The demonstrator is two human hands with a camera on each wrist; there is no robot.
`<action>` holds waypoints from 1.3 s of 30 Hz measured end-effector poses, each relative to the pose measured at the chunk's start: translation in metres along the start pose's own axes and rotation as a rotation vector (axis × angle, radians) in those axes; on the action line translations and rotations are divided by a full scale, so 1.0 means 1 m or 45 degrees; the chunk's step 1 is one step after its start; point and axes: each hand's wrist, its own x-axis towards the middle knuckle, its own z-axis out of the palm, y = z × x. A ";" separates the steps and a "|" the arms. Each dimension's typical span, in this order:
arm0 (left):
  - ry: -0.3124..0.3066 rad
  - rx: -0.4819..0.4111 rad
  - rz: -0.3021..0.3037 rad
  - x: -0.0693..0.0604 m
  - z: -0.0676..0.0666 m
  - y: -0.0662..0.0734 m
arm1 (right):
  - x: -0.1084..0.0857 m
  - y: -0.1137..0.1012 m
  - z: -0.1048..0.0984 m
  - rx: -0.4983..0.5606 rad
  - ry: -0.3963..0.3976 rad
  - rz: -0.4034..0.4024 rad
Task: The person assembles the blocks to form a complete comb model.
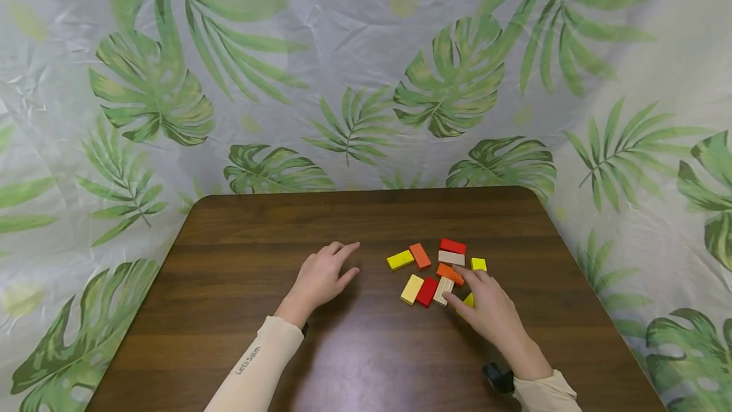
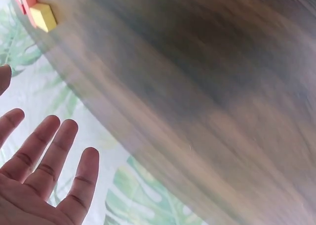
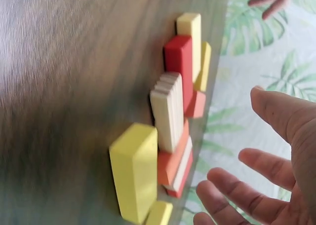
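Several small blocks lie grouped right of centre: a pale yellow block [image 1: 412, 289], a red block [image 1: 426, 292], a striped wooden block [image 1: 443, 290] and an orange block [image 1: 450, 274] among them. Over the group's right side hovers the right hand [image 1: 497, 313], fingers spread. In the right wrist view this hand [image 3: 303, 170] holds nothing, and a larger-looking yellow block [image 3: 134, 173] stands left of its fingers. The left hand [image 1: 317, 278] is apart from the blocks, left of them, its fingers extended and empty; the left wrist view shows the hand [image 2: 49, 180] similarly.
A dark wooden table [image 1: 240, 234] carries everything. Behind it and at its sides hangs a leaf-patterned sheet [image 1: 354, 37]. Farther back in the group are a bright yellow block [image 1: 400, 260], another red block [image 1: 453, 246] and a whitish block [image 1: 452, 258].
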 end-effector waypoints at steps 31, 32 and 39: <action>-0.248 0.048 -0.013 0.031 0.060 0.028 | 0.003 -0.033 0.052 0.033 -0.071 -0.111; -0.254 0.057 -0.014 0.031 0.061 0.028 | 0.003 -0.034 0.053 0.030 -0.068 -0.115; -0.260 0.085 -0.013 0.032 0.064 0.030 | 0.004 -0.039 0.059 0.024 -0.068 -0.128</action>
